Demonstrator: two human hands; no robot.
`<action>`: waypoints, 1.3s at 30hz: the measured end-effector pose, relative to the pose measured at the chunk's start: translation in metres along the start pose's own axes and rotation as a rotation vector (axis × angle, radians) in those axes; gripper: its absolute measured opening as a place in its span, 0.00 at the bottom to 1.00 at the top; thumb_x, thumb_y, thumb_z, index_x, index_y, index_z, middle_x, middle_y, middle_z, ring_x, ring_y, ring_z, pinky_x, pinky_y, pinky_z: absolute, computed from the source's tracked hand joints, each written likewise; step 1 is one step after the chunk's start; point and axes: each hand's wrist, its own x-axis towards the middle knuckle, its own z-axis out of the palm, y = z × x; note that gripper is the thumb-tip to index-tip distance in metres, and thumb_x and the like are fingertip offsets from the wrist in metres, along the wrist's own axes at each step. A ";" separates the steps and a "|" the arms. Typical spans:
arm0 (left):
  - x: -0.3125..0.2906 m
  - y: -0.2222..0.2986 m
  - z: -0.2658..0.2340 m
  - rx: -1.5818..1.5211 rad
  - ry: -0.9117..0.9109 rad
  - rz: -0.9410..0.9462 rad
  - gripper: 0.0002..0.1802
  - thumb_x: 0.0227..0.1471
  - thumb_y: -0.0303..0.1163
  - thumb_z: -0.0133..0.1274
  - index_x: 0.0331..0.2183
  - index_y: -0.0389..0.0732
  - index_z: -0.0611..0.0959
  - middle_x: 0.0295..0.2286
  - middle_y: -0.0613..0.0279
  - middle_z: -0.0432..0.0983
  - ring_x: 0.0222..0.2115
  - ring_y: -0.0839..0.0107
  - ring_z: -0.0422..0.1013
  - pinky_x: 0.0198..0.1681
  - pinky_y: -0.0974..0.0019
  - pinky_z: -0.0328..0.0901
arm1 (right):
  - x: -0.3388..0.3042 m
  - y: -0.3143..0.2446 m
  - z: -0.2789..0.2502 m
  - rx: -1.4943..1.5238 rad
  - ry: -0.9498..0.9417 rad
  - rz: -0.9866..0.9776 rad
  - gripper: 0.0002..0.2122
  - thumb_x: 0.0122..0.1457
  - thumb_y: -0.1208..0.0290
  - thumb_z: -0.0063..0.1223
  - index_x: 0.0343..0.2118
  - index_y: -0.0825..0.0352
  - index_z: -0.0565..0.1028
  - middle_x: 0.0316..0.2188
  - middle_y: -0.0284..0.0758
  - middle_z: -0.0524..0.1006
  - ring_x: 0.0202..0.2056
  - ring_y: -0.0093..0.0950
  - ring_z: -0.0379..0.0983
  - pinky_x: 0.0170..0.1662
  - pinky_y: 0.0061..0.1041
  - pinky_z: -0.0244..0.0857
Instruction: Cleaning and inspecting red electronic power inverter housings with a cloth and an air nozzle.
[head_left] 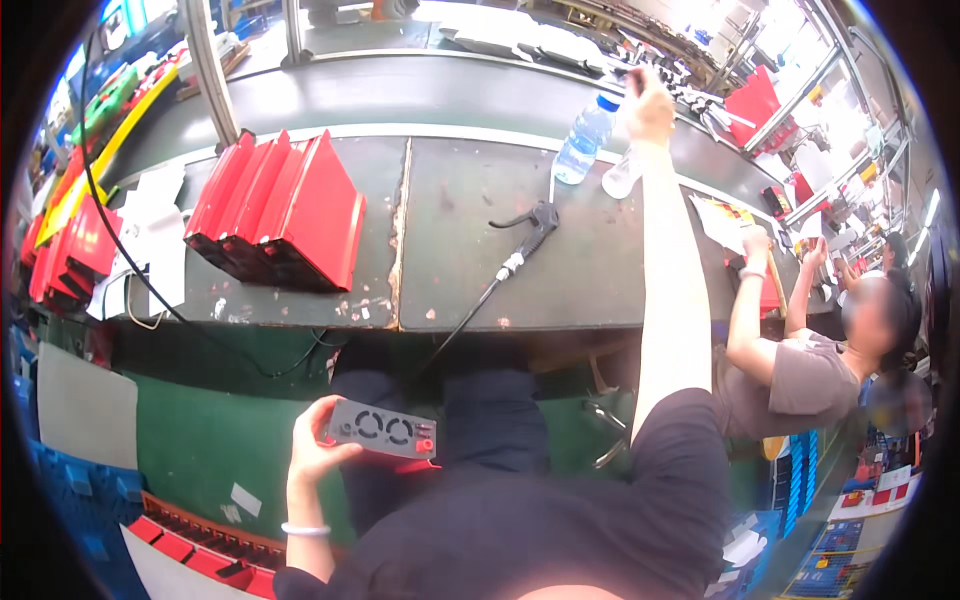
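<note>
In my left hand [315, 440], held above my lap, is a power inverter [385, 428]. Its grey end panel has two round fan grilles and red and dark terminals, and a bit of red casing shows below. My right arm reaches far over the workbench [480, 270]. The right hand [650, 108] is closed at the bench's far edge, and I cannot make out what its fingers hold. Beside it stands a water bottle [580, 145] with a blue cap, and a smaller clear bottle [622, 176] is partly hidden by the arm. A black air blow gun [540, 222] lies nearer me.
Several red casings [290, 215] stand in a row on the bench's left part. Behind the bench runs a dark conveyor belt [380, 95]. A hanging black cable [95, 190] crosses the left side. At right, a co-worker [810, 380] works at the same bench.
</note>
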 end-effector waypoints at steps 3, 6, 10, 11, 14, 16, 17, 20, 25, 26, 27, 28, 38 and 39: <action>-0.002 0.000 -0.002 0.014 0.024 0.003 0.39 0.24 0.28 0.71 0.44 0.34 0.74 0.37 0.62 0.75 0.41 0.73 0.70 0.47 0.68 0.65 | -0.019 0.026 0.042 -0.172 -0.278 -0.081 0.09 0.57 0.65 0.51 0.34 0.64 0.74 0.32 0.41 0.77 0.36 0.40 0.74 0.39 0.35 0.66; -0.001 0.000 -0.003 -0.003 0.034 -0.008 0.38 0.25 0.27 0.70 0.44 0.34 0.74 0.37 0.62 0.75 0.41 0.73 0.70 0.47 0.68 0.65 | -0.027 0.022 0.052 -0.065 -0.214 0.050 0.09 0.55 0.64 0.52 0.34 0.64 0.74 0.31 0.43 0.77 0.37 0.42 0.73 0.40 0.37 0.65; 0.002 0.004 -0.003 -0.001 0.006 -0.019 0.39 0.27 0.26 0.71 0.46 0.34 0.73 0.40 0.61 0.74 0.43 0.72 0.70 0.49 0.67 0.64 | -0.028 0.037 0.047 -0.215 -0.245 -0.025 0.12 0.57 0.64 0.49 0.41 0.64 0.73 0.36 0.42 0.76 0.39 0.42 0.71 0.42 0.38 0.65; 0.002 0.004 -0.003 -0.017 0.008 -0.024 0.39 0.28 0.24 0.71 0.47 0.34 0.72 0.41 0.61 0.73 0.44 0.72 0.69 0.50 0.67 0.64 | -0.031 0.047 0.049 -0.266 -0.253 -0.107 0.14 0.58 0.65 0.49 0.44 0.65 0.73 0.37 0.42 0.76 0.39 0.42 0.72 0.42 0.38 0.65; -0.002 0.007 -0.001 0.000 0.006 -0.023 0.39 0.30 0.24 0.70 0.47 0.34 0.72 0.41 0.60 0.73 0.45 0.72 0.69 0.50 0.67 0.64 | -0.041 0.034 0.051 -0.250 -0.225 -0.172 0.16 0.58 0.66 0.49 0.47 0.66 0.72 0.39 0.42 0.76 0.40 0.42 0.72 0.42 0.36 0.66; -0.004 0.005 0.000 -0.011 0.012 -0.030 0.39 0.30 0.24 0.71 0.47 0.33 0.72 0.41 0.61 0.73 0.45 0.72 0.69 0.51 0.66 0.63 | -0.041 0.026 0.045 -0.261 -0.266 -0.160 0.16 0.56 0.67 0.51 0.48 0.66 0.71 0.41 0.42 0.75 0.41 0.42 0.73 0.43 0.35 0.67; -0.005 -0.002 -0.001 -0.009 0.020 -0.040 0.39 0.30 0.25 0.71 0.48 0.33 0.72 0.42 0.61 0.73 0.45 0.72 0.69 0.51 0.67 0.63 | -0.041 0.021 0.041 -0.253 -0.287 -0.145 0.16 0.56 0.68 0.51 0.48 0.65 0.71 0.42 0.42 0.74 0.41 0.42 0.73 0.43 0.36 0.67; -0.007 -0.006 -0.002 0.027 0.015 -0.025 0.40 0.31 0.25 0.71 0.49 0.32 0.71 0.43 0.59 0.73 0.47 0.71 0.68 0.52 0.67 0.63 | -0.042 0.022 0.032 -0.128 -0.280 -0.124 0.15 0.55 0.71 0.53 0.46 0.64 0.72 0.43 0.42 0.74 0.42 0.43 0.72 0.44 0.36 0.67; -0.011 -0.003 0.001 -0.028 0.016 -0.003 0.38 0.33 0.24 0.70 0.49 0.32 0.71 0.44 0.59 0.72 0.47 0.71 0.67 0.51 0.67 0.63 | -0.059 0.031 0.008 -0.185 -0.192 0.018 0.13 0.54 0.72 0.53 0.44 0.63 0.74 0.41 0.41 0.76 0.42 0.41 0.73 0.44 0.35 0.67; -0.012 -0.002 0.001 -0.041 0.003 -0.001 0.38 0.33 0.23 0.69 0.49 0.32 0.71 0.43 0.59 0.72 0.46 0.71 0.68 0.51 0.67 0.64 | -0.063 0.038 0.001 -0.197 -0.072 0.025 0.12 0.53 0.72 0.53 0.42 0.63 0.75 0.38 0.41 0.77 0.41 0.41 0.74 0.43 0.35 0.67; -0.013 -0.003 -0.001 -0.032 -0.014 -0.007 0.38 0.33 0.23 0.69 0.49 0.32 0.71 0.43 0.59 0.72 0.46 0.71 0.68 0.51 0.67 0.64 | -0.064 0.039 -0.012 -0.186 -0.042 0.192 0.11 0.53 0.70 0.53 0.40 0.63 0.77 0.36 0.41 0.78 0.38 0.41 0.75 0.42 0.35 0.68; -0.013 -0.007 -0.003 -0.041 -0.001 0.013 0.37 0.33 0.23 0.69 0.49 0.32 0.71 0.43 0.59 0.73 0.46 0.72 0.68 0.50 0.67 0.64 | -0.064 0.057 -0.014 -0.200 -0.001 0.271 0.12 0.53 0.66 0.55 0.39 0.63 0.78 0.33 0.42 0.79 0.36 0.42 0.76 0.40 0.37 0.68; -0.009 -0.009 -0.005 -0.131 0.037 0.042 0.35 0.33 0.20 0.65 0.48 0.31 0.72 0.39 0.59 0.75 0.41 0.73 0.72 0.46 0.70 0.66 | -0.124 0.108 -0.065 1.263 0.248 1.564 0.08 0.60 0.73 0.45 0.38 0.71 0.72 0.35 0.43 0.77 0.37 0.37 0.75 0.41 0.40 0.74; -0.007 -0.008 -0.004 -0.136 0.018 0.049 0.35 0.34 0.20 0.65 0.48 0.31 0.72 0.39 0.59 0.75 0.41 0.73 0.72 0.46 0.70 0.66 | -0.131 0.111 -0.071 1.351 0.251 1.607 0.09 0.61 0.72 0.44 0.37 0.72 0.72 0.34 0.43 0.77 0.36 0.37 0.76 0.40 0.39 0.75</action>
